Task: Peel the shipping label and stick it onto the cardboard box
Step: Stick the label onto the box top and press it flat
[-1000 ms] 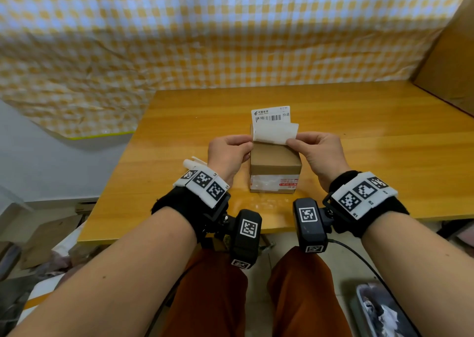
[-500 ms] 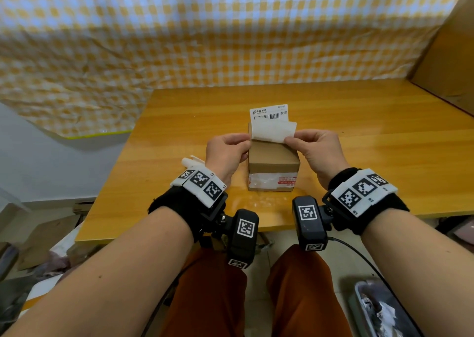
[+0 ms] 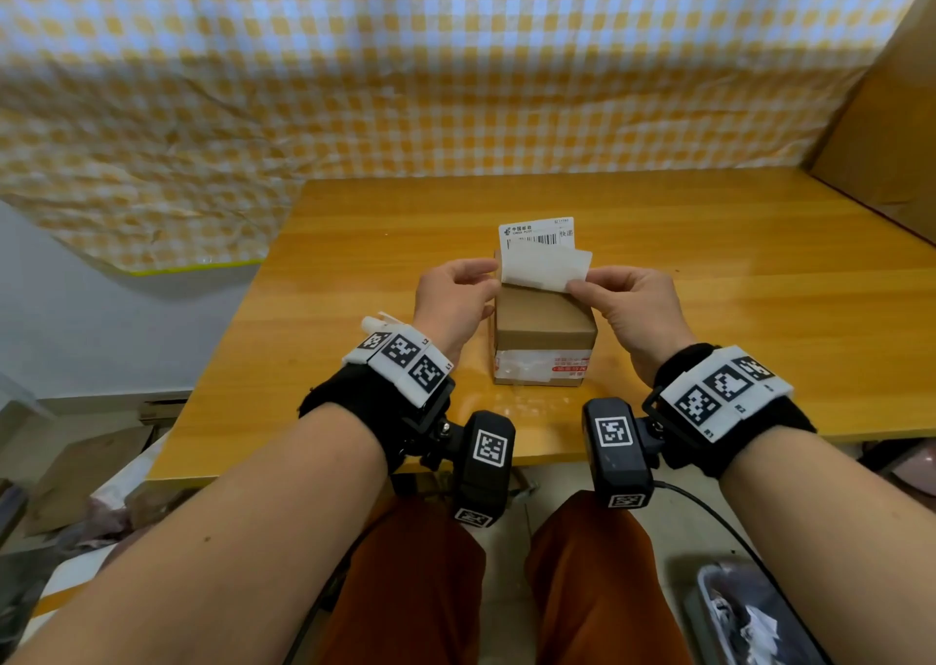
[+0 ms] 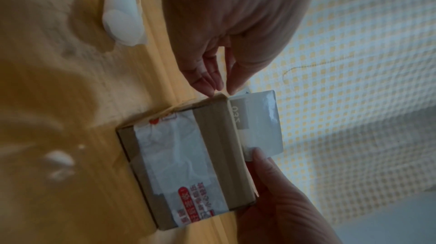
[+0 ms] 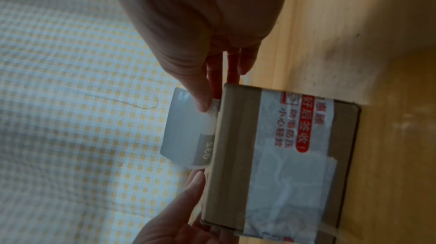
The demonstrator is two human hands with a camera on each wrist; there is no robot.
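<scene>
A small brown cardboard box (image 3: 544, 340) with white and red tape on its near face stands on the wooden table (image 3: 734, 284). Just above its far edge the shipping label (image 3: 537, 233) is held upright, barcode toward me, and a blank white layer (image 3: 546, 269) is folded down from it. My left hand (image 3: 490, 274) pinches the label's left edge. My right hand (image 3: 576, 285) pinches the folded layer's right corner. The left wrist view shows the box (image 4: 188, 164), the glossy layer (image 4: 257, 121) and my left fingertips (image 4: 212, 87). In the right wrist view my thumb (image 5: 202, 104) presses on the layer (image 5: 186, 132) beside the box (image 5: 271, 154).
A crumpled white scrap (image 3: 377, 319) lies on the table by my left wrist. A large cardboard sheet (image 3: 886, 132) leans at the right. Checked cloth (image 3: 456, 82) hangs behind the table. A bin with paper waste (image 3: 749, 614) sits on the floor at lower right.
Both hands keep their pinch above the box and have hardly moved. The white folded layer hangs slightly lower than before.
</scene>
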